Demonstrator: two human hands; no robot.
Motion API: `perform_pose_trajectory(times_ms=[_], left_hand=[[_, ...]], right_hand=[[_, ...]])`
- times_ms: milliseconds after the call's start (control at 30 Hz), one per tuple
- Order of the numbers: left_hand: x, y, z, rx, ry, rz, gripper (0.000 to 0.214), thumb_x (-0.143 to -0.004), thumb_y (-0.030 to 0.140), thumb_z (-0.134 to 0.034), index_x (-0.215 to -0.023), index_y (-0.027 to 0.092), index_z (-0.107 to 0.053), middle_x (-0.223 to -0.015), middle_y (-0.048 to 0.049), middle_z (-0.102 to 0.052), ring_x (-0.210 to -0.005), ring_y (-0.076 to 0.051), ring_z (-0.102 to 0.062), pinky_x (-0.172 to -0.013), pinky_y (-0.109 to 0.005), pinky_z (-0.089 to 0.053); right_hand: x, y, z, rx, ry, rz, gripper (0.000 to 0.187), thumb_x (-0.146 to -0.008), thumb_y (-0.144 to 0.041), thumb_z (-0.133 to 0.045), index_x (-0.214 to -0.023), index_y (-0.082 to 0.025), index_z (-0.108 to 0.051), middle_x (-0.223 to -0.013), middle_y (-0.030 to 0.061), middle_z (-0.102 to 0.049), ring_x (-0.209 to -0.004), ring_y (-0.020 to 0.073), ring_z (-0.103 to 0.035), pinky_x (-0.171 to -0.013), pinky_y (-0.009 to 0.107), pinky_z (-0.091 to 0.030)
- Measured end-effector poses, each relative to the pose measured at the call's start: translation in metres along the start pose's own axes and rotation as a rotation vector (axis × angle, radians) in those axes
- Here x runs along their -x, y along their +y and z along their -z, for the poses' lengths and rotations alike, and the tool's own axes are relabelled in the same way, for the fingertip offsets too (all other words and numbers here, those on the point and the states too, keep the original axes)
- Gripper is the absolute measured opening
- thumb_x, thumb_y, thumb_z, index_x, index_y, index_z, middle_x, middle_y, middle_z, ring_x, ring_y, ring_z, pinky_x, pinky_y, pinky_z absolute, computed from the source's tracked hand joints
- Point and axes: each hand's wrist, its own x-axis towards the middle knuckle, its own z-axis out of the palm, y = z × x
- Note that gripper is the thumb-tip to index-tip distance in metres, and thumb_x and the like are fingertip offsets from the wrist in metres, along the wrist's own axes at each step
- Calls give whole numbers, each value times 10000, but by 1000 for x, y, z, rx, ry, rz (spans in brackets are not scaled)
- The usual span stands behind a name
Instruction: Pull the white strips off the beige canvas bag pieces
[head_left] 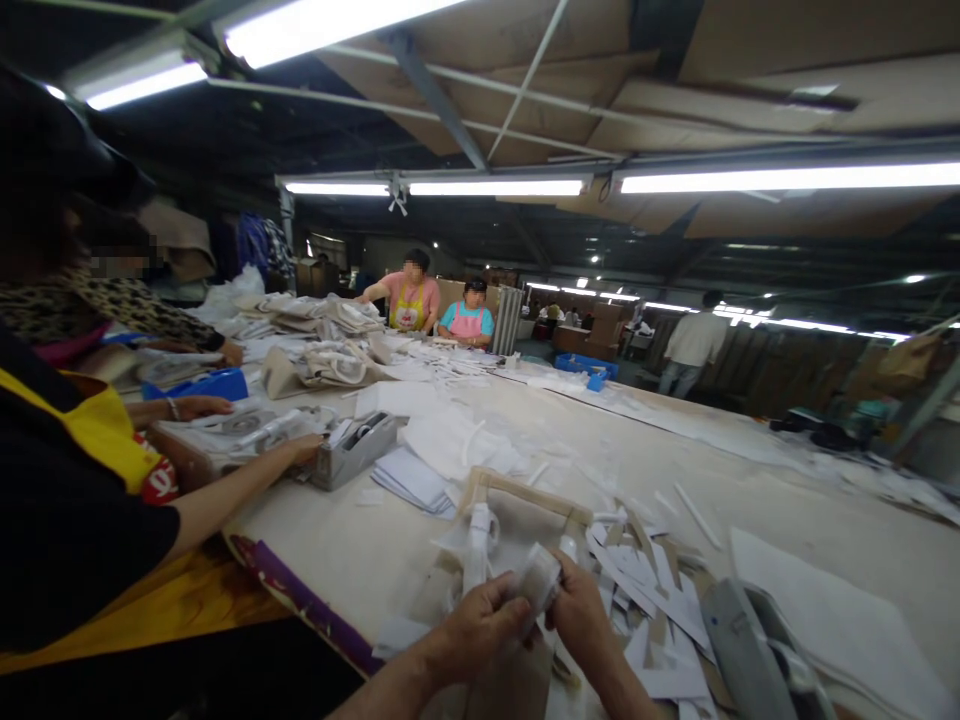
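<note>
Pinched between left hand point(480, 622) & right hand point(581, 612), both closed on small white packet point(538, 578), raised off worktop point(750, 520) w/ paper strips point(652, 590) for close handling.

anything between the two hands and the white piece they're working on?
Nothing visible. The left hand and right hand both already grip the small white piece directly, above the paper strips littering the table. The tape dispenser sits off to the right, apart.
</note>
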Motion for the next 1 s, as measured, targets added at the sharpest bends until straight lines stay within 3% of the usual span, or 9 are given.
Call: perform_pose_trajectory(times_ms=[100,167,233,300,500,767,933,1000], left_hand=[[-7,-8,5,-7,21,-15,365,-812,472,-543,-893,117,-567,-722,-26,-626,-600,-91,-513,-576,-202,-383],[-11,-13,5,22,75,-8,401,-797,506,-542,-899,118,-555,-671,-17,-613,-551,-90,-500,-544,-208,-376],[-15,-14,3,56,156,22,448,-771,534,-555,-929,115,-550,-632,-4,-592,-517,-90,-490,-523,-211,-372],[-17,-13,1,83,216,55,489,-749,559,-565,-944,112,-546,-619,-3,-586,-510,-92,-496,-527,-218,-380],[-21,-6,2,169,196,160,565,-677,619,-590,-920,111,-537,-651,-38,-611,-534,-127,-551,-576,-259,-417],[-29,-12,5,-256,294,63,297,-801,383,-477,-943,159,-611,-858,-44,-635,-844,-193,-572,-761,-308,-431],[-28,0,3,-483,334,-29,278,-770,300,-514,-970,156,-643,-1141,-93,-543,-1082,-229,-476,-978,-322,-334],[-27,7,5,-657,267,-35,292,-781,291,-481,-975,151,-648,-1174,-100,-516,-1106,-221,-461,-1001,-308,-322]], right_hand=[[-3,7,-13,-24,-64,-91,327,-742,-206,-213,-799,-135,-527,-488,5,-473,-413,163,-497,-365,237,-331],[-5,9,-11,25,-48,-76,351,-770,-227,-236,-900,-122,-546,-574,30,-541,-492,172,-545,-434,252,-392],[-8,7,-2,144,7,24,376,-790,-245,-320,-1085,-141,-528,-800,69,-619,-715,191,-599,-639,292,-456],[-11,2,8,284,47,150,389,-793,-231,-388,-1156,-187,-520,-1003,81,-599,-931,210,-558,-823,324,-408],[-22,-2,16,488,59,290,283,-798,-116,-373,-968,-188,-588,-975,77,-542,-926,211,-503,-797,304,-355],[-47,18,7,360,96,55,191,-756,-102,-366,-687,-158,-535,-728,75,-594,-733,186,-530,-669,272,-367],[-47,19,3,125,13,-106,224,-746,-153,-373,-692,-148,-591,-531,22,-544,-497,159,-532,-465,242,-365],[-46,20,3,42,-10,-143,211,-738,-153,-387,-694,-141,-593,-490,4,-523,-445,150,-521,-424,238,-365]])
